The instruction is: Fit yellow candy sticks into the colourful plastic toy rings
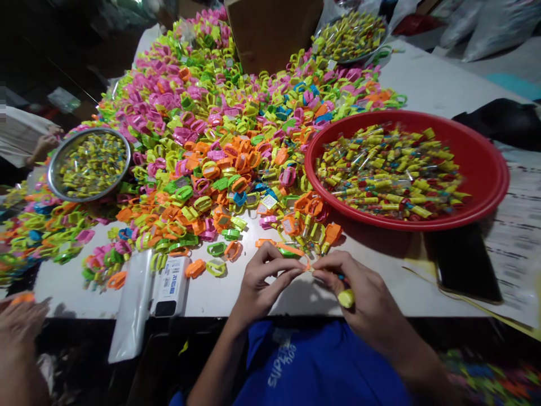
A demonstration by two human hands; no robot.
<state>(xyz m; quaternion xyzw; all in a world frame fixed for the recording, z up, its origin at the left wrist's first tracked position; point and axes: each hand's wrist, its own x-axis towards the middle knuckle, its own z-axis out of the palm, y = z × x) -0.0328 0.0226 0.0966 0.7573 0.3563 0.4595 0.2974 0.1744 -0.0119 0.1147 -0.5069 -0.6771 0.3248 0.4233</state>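
Note:
My left hand (262, 280) pinches a thin orange plastic toy watch strap (291, 248) between thumb and fingers, just over the table's front edge. The fingertips of my right hand (367, 285) close on the strap's other end, touching it near my left fingertips. Tucked in my right palm is a small candy tube in a yellow wrapper (346, 298), its end sticking out below the fingers. Just beyond my hands lie loose orange toy watches (290, 225) and several yellow candy tubes, partly hidden by my fingers.
A red basin (486, 194) of candy tubes stands at the right, above a black phone (465, 265). A huge pile of colourful toy watches (190, 129) covers the table's back. At left are a metal bowl (53, 177), a white box (171, 282) and another person's hand (21, 321).

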